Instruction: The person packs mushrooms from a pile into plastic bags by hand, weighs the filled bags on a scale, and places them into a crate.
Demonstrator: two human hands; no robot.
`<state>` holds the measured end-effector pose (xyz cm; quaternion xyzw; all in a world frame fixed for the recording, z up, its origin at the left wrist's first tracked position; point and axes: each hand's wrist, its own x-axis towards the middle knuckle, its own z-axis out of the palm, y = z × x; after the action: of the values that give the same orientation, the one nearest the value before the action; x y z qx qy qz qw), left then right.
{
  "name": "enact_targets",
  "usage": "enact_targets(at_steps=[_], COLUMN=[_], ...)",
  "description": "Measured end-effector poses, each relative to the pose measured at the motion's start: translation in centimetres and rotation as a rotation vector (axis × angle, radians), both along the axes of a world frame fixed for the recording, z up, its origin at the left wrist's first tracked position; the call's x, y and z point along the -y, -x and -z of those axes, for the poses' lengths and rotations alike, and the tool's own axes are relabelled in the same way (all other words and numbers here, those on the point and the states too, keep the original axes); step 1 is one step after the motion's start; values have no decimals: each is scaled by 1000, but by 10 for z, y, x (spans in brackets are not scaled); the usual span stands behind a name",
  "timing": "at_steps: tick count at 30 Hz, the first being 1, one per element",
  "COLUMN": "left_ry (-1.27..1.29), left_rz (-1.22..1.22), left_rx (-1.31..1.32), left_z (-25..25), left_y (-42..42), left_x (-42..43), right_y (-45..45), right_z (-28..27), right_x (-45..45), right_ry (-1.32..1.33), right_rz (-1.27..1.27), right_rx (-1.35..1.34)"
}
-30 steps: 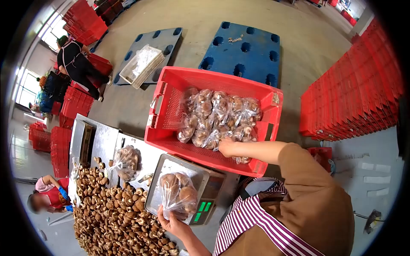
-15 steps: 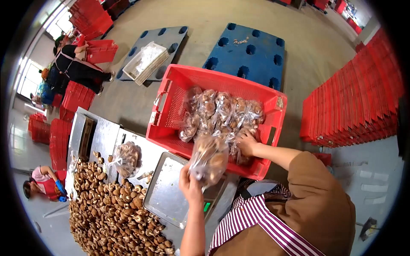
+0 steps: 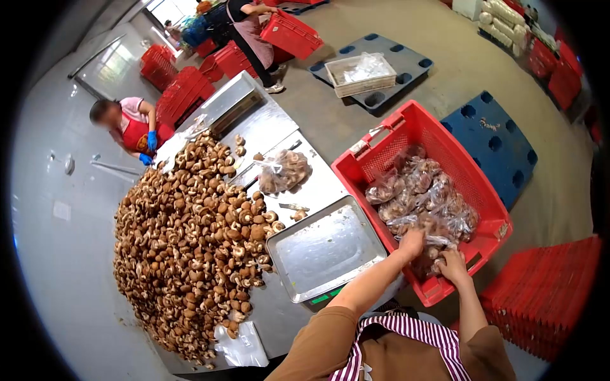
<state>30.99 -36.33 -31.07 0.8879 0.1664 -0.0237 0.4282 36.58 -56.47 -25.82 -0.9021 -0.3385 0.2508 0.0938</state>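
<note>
My left hand [image 3: 413, 244] is inside the red crate [image 3: 356, 166], its fingers closed on a clear plastic bag of mushrooms [image 3: 434, 254]. Close beside it, my right hand [image 3: 453, 267] grips the same area of plastic near the crate's front wall; its fingertips are partly hidden by the bag. Several more bagged mushrooms [image 3: 422, 184] lie piled under and beyond both hands. To the left, another filled bag [image 3: 284, 171] rests on the metal table [image 3: 279, 327], by a shallow metal tray [image 3: 327, 247].
A large heap of loose mushrooms [image 3: 190, 247] covers the table's left part, with flat plastic bags [image 3: 241, 345] at its front edge. A co-worker in blue gloves [image 3: 151, 141] stands across the table. Another person carries a red crate [image 3: 291, 39]. Blue pallet [image 3: 492, 143] and stacked crates [image 3: 540, 292] stand right.
My left hand has lowered the bag of mushrooms into the crate, beside my right hand. The view has turned left, showing more of the mushroom heap and the co-worker.
</note>
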Motion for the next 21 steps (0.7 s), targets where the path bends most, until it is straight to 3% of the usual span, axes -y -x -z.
enact_targets(at_steps=[2,5,7,9,11,17,21], left_ry=[-87,-220,-71,46,102,281,408], left_rz=[-65,-16,61,44,5,-527,-1013], left_rx=[52,164,302,324,313,112,25], left_z=[7,-40,-84,-113,-141,-146,-125], left_y=[10,30,46,80,121,268,357], left_x=[-1,-5,-17,-22,-26,-17,11], right_y=[1,-12,-18,-20,-15,23,60], right_z=[1,2,-28,-47,-74,-54,-35], right_x=[3,-6,-49,-103,-172,-401,-534], right_ry=[-160,-198,-291,-586,-704,-893,-656], right_rz=[20,26,-64,-110,-234,-621,-595], right_rx=[24,-6,50,-39,-93,8,83])
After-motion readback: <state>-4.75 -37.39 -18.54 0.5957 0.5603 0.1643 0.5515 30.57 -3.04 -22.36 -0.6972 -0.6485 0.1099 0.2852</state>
